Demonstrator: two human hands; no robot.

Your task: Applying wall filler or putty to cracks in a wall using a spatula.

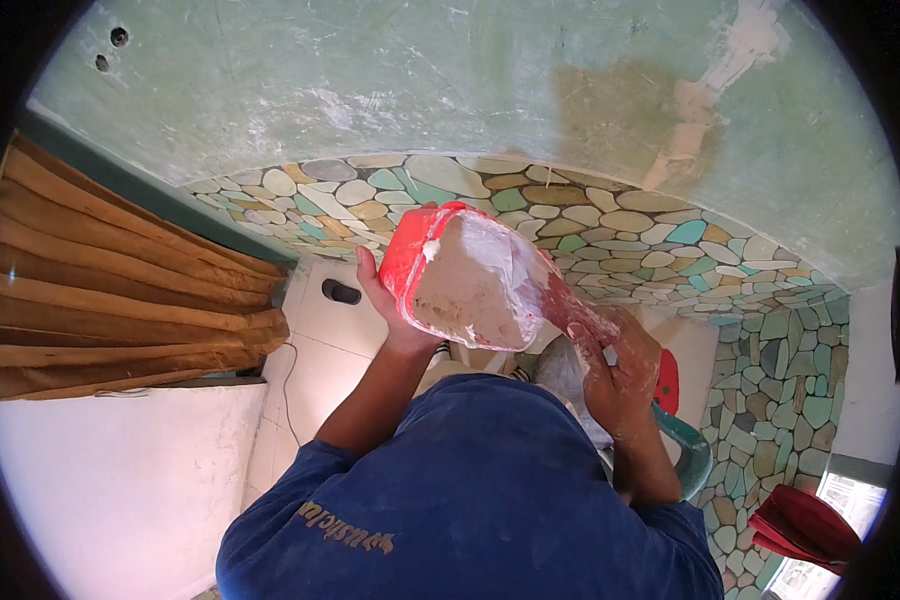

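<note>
My left hand [382, 292] grips the back rim of a red plastic tub [410, 262], tilted so its open side faces me. The tub is smeared inside with white plaster paste. My right hand [622, 368], coated in white paste, holds a putty knife [580, 318] whose blade reaches into the tub's lower right edge. Both hands are raised in front of a pale green wall [450, 90] with a brownish scraped patch [610, 110].
A band of multicoloured pebble tiling [590, 215] runs along the wall base and down the right. Brown curtains [110, 290] hang at left. A green plastic chair [692, 455] stands under my right arm, and a red cloth [805, 525] lies at lower right.
</note>
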